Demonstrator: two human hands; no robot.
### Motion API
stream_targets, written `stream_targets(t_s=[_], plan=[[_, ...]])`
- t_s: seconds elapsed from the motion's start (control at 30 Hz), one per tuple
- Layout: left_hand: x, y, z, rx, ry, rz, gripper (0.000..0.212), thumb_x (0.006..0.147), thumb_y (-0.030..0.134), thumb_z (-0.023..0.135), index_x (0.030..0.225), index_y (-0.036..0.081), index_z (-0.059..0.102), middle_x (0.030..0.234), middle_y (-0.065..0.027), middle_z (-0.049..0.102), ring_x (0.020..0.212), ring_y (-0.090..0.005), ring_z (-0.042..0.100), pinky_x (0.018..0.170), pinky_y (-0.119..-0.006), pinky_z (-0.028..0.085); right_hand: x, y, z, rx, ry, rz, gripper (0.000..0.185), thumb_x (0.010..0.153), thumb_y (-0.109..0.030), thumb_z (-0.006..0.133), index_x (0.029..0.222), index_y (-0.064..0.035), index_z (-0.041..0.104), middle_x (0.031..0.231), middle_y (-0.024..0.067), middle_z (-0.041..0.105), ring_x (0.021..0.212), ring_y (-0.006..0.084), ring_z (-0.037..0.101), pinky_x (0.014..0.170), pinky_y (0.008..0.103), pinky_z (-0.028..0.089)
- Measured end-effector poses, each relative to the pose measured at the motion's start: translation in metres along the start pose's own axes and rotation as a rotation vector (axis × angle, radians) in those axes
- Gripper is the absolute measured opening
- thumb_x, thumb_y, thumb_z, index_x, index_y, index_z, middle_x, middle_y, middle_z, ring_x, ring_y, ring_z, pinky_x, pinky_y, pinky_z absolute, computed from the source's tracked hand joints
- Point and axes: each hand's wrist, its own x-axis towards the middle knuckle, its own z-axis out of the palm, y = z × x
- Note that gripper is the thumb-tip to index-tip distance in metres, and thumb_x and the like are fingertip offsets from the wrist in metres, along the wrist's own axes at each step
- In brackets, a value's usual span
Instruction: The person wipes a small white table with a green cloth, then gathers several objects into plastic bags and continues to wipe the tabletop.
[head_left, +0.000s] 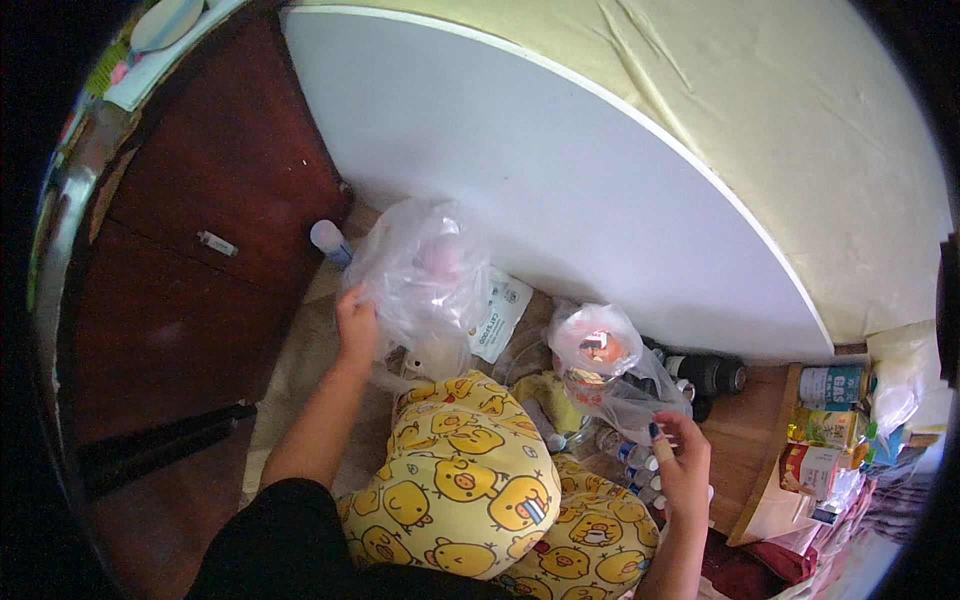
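Observation:
My left hand grips the near-left side of a large translucent plastic bag, which bulges upward from the floor. Something pinkish shows through its thin film. To the right, my right hand pinches the stretched end of a smaller plastic bag with reddish print. Inside that bag sits an orange-and-white item, blurred by the film. Between the two bags lies a white packet bearing writing. My knees, in yellow chick-patterned trousers, are bent below the bags.
A capped bottle stands beside the dark red wooden furniture at left. A white panel rises behind the bags. Several plastic bottles lie at right, near a dark bottle and a wooden shelf holding cans and cartons.

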Motion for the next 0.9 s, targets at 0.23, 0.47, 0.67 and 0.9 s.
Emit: stream_targets(t_s=[0.23, 0.47, 0.67, 0.9], plan=[[-0.064, 0.197, 0.045, -0.195, -0.874, -0.452, 0.022, 0.081, 0.011, 0.05, 0.095, 0.0, 0.061, 0.086, -0.0128, 0.064, 0.071, -0.0225, 0.063, 0.068, -0.035, 0.052, 0.033, -0.069, 0.039, -0.24, -0.025, -0.635, 0.125, 0.049, -0.026, 0.084, 0.138, -0.006, -0.001, 0.141, 0.0256, 0.004, 0.13, 0.0379, 0.016, 0.099, 0.0413, 0.03], [-0.167, 0.236, 0.112, 0.248, -1.488, 0.061, 0.046, 0.072, 0.014, 0.063, 0.114, -0.001, 0.049, 0.105, -0.0132, 0.056, 0.096, -0.0232, 0.055, 0.088, -0.036, 0.042, 0.033, -0.016, 0.05, 0.552, -0.44, -0.302, 0.086, 0.068, -0.015, 0.071, 0.135, -0.0031, 0.018, 0.132, 0.0175, 0.034, 0.121, 0.0291, 0.035, 0.098, 0.0381, 0.033], [-0.181, 0.233, 0.127, 0.363, -1.023, 0.788, 0.095, 0.063, 0.029, 0.073, 0.136, 0.002, 0.017, 0.133, -0.0202, 0.033, 0.123, -0.0343, 0.032, 0.098, -0.039, 0.031, 0.036, 0.04, -0.011, 1.145, 0.076, 0.1, 0.075, 0.077, -0.017, 0.061, 0.137, -0.0043, 0.017, 0.132, 0.0165, 0.034, 0.12, 0.027, 0.036, 0.096, 0.0345, 0.035], [-0.219, 0.192, 0.204, 0.277, -1.449, 0.404, 0.074, 0.071, 0.023, 0.068, 0.128, -0.004, 0.03, 0.109, -0.0247, 0.053, 0.103, -0.0297, 0.053, 0.089, -0.035, 0.041, 0.03, 0.063, -0.025, 0.612, 0.381, -0.207, 0.076, 0.078, -0.02, 0.06, 0.138, -0.0056, 0.015, 0.134, 0.0169, 0.031, 0.122, 0.0267, 0.034, 0.097, 0.0352, 0.034]])
